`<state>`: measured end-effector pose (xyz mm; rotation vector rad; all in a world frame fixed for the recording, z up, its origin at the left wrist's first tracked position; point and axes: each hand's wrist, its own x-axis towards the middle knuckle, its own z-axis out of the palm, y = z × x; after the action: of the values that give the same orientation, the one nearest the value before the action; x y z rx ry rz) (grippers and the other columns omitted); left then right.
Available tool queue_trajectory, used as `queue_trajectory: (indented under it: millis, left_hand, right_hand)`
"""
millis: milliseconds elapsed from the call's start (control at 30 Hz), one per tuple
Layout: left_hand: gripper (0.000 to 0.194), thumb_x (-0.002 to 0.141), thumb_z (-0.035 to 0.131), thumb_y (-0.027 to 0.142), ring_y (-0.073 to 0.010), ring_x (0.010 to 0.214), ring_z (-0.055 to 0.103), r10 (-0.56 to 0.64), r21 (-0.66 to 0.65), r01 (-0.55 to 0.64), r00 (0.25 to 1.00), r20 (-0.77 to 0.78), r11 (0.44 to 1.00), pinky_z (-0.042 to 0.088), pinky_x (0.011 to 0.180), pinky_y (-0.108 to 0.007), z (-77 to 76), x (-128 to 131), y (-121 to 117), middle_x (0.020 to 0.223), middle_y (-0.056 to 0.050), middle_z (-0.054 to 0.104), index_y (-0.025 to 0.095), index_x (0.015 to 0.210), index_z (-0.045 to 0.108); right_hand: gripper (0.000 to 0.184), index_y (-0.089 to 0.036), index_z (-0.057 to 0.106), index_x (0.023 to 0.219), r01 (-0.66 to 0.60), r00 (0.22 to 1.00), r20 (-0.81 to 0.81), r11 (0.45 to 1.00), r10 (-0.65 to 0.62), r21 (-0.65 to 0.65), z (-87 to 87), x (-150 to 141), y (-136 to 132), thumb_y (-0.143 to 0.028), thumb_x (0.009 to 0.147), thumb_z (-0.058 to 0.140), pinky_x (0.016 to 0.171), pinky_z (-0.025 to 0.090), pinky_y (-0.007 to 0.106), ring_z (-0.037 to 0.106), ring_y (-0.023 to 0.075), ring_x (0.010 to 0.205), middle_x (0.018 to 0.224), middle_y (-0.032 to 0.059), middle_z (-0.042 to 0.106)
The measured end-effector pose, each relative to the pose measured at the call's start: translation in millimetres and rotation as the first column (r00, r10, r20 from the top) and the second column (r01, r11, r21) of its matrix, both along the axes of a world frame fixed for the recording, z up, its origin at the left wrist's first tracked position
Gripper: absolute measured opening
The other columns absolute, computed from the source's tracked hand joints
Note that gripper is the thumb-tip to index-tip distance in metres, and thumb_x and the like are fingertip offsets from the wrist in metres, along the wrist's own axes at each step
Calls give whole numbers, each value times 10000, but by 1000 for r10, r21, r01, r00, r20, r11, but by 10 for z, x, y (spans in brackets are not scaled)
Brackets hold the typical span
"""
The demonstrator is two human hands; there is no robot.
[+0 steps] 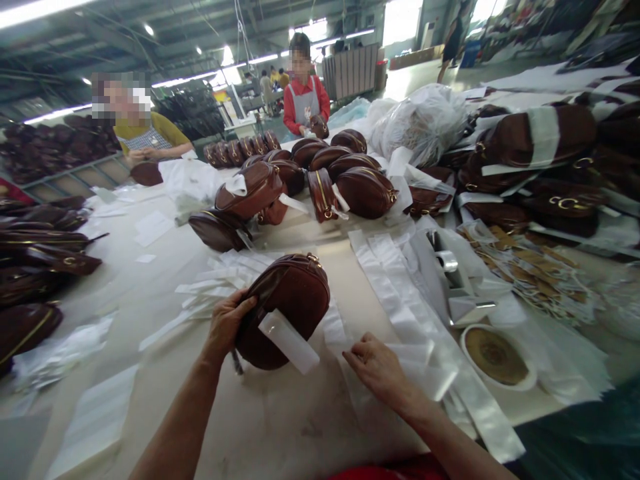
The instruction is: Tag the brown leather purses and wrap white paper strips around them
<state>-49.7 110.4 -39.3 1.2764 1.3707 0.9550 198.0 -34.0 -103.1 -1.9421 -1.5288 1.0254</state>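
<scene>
From afar, I steadied a brown bag [300, 287] bearing a white strip [289, 341] with the left hand [227, 325], the right hand [377, 368] apart near translucent strips [400, 293], its grip unclear.

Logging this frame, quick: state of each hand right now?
Left hand: closed on a brown bag.
Right hand: fingers curled; whether they pinch anything small can't be told.

The left hand [231, 320] grips a brown bag [285, 310] with a white strip [289, 341] on it.
</scene>
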Motion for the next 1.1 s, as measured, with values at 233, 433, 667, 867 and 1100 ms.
queue_trajectory:
  millis: [233, 433, 667, 867, 1100]
  left_hand:
    - [416, 532, 769, 422, -171, 596, 576, -147, -21, 145, 984, -100, 989, 448, 556, -250, 217, 184, -13, 705, -7, 671, 162, 847, 690]
    - [356, 621, 690, 425, -222, 734, 593, -408, -44, 410, 882, -235, 911, 443, 661, -281, 354, 483, 21, 780, -17, 678, 186, 884, 702]
    - [265, 709, 609, 391, -172, 691, 556, -555, -85, 560, 767, -321, 824, 395, 644, -237, 213, 587, 62, 722, 17, 635, 189, 862, 687]
    - [238, 726, 602, 387, -157, 685, 534, -562, -69, 585, 732, -385, 808, 372, 634, -224, 222, 598, 15, 694, 31, 609, 189, 836, 677]
    - [279, 682, 622, 400, -131, 601, 501, -576, -165, 552, 777, -253, 817, 355, 558, -221, 222, 708, 69, 639, 22, 575, 158, 817, 659]
  right_hand:
    - [206, -154, 619, 608, -70, 980, -194, 994, 53, -85, -5, -90, -44, -211, 779, 521, 518, 341, 232, 552, 141, 575, 579, 19, 588]
    - [276, -136, 597, 994, -71, 899, -437, 974, -31, -215, -50, -234, -137, -167, 735, 508, 415, 357, 195, 518, 101, 463, 673, -1, 616]
    - [344, -151, 612, 973, 25, 895, -435, 984, -102, -177, -134, -294, -125, -116, 634, 565, 685, 463, 261, 608, 198, 831, 946, 63, 682]
    - [306, -141, 599, 957, 53, 885, -442, 975, -145, -215, -227, -254, -130, -198, 657, 580, 543, 433, 237, 598, 180, 709, 801, 39, 673]
    - [287, -159, 629, 951, -14, 917, -384, 956, -104, -292, -168, -252, -146, -215, 683, 542, 493, 422, 251, 596, 186, 597, 698, 30, 662]
